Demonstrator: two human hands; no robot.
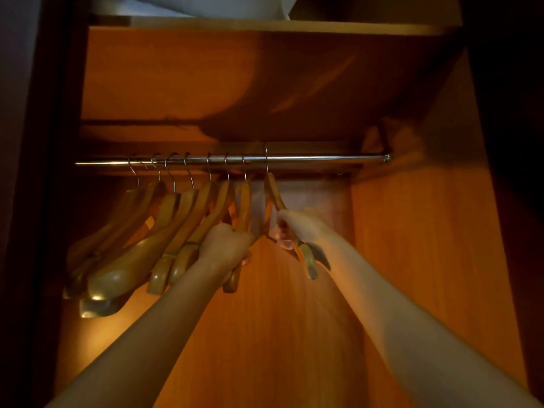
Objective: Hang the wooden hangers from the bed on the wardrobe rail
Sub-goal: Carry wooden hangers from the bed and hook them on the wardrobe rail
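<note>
A chrome wardrobe rail (323, 158) runs across the cupboard. Several wooden hangers (164, 228) hang from its left half, bunched and tilted. My left hand (225, 242) is closed around the lower arm of the second hanger from the right (244, 201), whose hook is on the rail. My right hand (300, 225) grips the rightmost wooden hanger (273, 192); its hook sits over the rail and its far end (309, 260) sticks out below my wrist.
A wooden shelf (265, 26) lies above the rail with pale bedding (206, 5) on it. The wardrobe's right wall (426, 231) stands close beside my right arm. The rail's right half carries no hangers. A dark frame (44, 172) borders the left.
</note>
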